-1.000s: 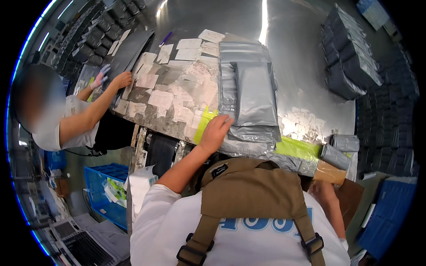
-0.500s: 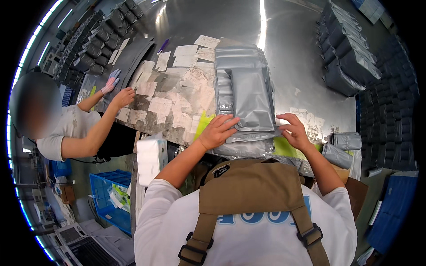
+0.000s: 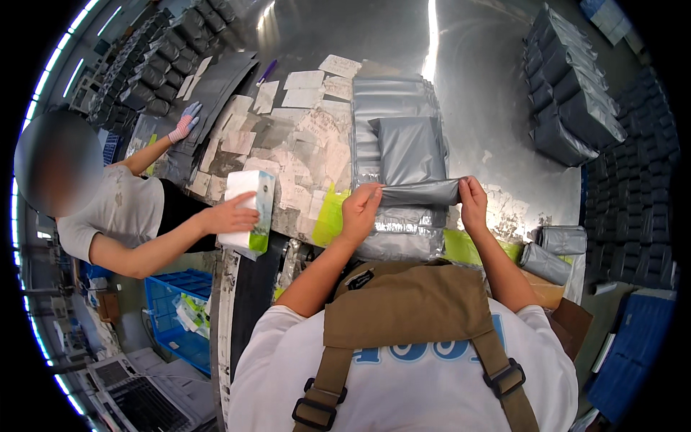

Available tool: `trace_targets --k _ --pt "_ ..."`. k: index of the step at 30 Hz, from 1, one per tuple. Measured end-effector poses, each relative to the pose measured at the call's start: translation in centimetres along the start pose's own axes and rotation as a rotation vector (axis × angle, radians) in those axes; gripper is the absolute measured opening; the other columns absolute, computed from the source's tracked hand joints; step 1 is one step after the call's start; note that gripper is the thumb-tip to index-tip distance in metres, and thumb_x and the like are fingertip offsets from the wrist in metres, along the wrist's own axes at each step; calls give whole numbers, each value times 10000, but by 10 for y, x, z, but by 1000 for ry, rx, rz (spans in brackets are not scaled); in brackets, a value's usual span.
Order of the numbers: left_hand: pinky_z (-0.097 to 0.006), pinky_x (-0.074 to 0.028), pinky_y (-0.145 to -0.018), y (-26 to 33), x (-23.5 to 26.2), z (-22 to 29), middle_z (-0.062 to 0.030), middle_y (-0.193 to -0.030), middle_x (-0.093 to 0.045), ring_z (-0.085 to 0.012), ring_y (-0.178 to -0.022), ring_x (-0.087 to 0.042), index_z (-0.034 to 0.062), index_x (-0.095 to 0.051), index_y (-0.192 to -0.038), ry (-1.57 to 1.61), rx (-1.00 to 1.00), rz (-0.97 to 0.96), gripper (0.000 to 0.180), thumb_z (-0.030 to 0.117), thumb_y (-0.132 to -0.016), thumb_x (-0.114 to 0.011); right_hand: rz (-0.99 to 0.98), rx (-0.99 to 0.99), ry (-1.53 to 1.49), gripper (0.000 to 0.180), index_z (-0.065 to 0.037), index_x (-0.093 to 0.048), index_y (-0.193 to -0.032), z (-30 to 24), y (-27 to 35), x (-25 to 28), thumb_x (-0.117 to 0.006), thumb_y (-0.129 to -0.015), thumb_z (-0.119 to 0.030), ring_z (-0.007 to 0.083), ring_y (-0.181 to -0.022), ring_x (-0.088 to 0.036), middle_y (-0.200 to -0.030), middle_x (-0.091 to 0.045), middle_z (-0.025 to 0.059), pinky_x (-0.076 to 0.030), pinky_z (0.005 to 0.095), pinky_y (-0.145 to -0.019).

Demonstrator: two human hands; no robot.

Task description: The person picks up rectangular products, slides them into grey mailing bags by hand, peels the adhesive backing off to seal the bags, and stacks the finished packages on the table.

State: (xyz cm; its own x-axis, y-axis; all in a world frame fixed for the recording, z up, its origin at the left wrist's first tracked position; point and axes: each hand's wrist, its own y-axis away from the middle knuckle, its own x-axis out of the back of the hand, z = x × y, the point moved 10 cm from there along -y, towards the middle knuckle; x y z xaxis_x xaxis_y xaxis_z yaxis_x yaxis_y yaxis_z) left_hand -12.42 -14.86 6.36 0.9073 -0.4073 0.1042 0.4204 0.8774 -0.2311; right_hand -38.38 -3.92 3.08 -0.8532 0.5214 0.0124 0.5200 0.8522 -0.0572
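Observation:
A filled grey plastic mailing bag (image 3: 412, 153) lies on top of a stack of flat grey mailing bags (image 3: 367, 108) in front of me. Its near end is lifted and stretched into a taut band. My left hand (image 3: 362, 205) pinches the left corner of that end, thumb against fingers. At the right corner, my right hand (image 3: 472, 196) grips the same edge. To the left, a co-worker's bare hand holds a white and green soft pack (image 3: 248, 209), which looks like tissues. The co-worker's gloved hand (image 3: 186, 122) rests by dark grey sheets (image 3: 216, 108).
Paper labels (image 3: 302, 97) and a purple pen (image 3: 267, 72) lie on the metal table (image 3: 482, 108). Stacked grey parcels (image 3: 568, 93) stand far right. Two rolled grey bags (image 3: 547, 263) sit near right. A blue crate (image 3: 169, 302) stands at lower left.
Both my hands have closed on the bag's near end and raised it; before, they were spread beside it. The co-worker's hand has moved from the dark sheets to grasp the white and green pack.

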Motion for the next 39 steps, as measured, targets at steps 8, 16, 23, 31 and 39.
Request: trace_targets --k 8,16,23,31,39 --pt "-255 -384 -586 -3 -7 -64 -3 -639 -483 -94 -608 -421 5 -555 -723 -61 217 152 285 154 -962 -597 90 -213 363 272 -24 -593 -797 46 -9 8 -563 -969 -233 114 -607 -476 -634 -530 28 -404 293 -581" --pt "-335 -475 -702 -18 -17 -67 -119 -868 -633 -206 -757 -601 -12 -597 -1013 -317 205 169 230 210 -956 -582 59 -13 648 312 -49 -568 -1187 5 -28 5 -582 -938 -237 249 -903 -623 -1083 -603 118 -504 383 -775" --pt "-347 -379 -1031 -32 -32 -66 -168 -1295 -546 -284 -1212 -511 46 -472 -1380 -93 295 -63 400 192 -1008 -465 -110 -75 137 637 24 -222 -1491 10 -26 -52 -413 -1013 -352 293 -1418 -262 -1501 -309 206 -197 351 -1156" --pt "-368 -358 -1065 -40 -101 57 -152 -1449 -376 -278 -1298 -438 111 -157 -1542 517 130 -256 730 107 -950 -584 -221 -324 -504 766 -4 -257 -1492 -78 -28 5 -651 -912 -314 209 -1262 -475 -1423 -442 119 -420 337 -1026" --pt "-460 -362 -1039 -5 -101 -12 -231 -1306 -492 -391 -1205 -454 11 -491 -1336 -610 -211 -393 581 255 -849 -691 -148 314 1040 997 -103 -411 -1419 -188 -50 201 -872 -536 -150 372 -1143 -512 -1219 -542 151 -416 419 -974"
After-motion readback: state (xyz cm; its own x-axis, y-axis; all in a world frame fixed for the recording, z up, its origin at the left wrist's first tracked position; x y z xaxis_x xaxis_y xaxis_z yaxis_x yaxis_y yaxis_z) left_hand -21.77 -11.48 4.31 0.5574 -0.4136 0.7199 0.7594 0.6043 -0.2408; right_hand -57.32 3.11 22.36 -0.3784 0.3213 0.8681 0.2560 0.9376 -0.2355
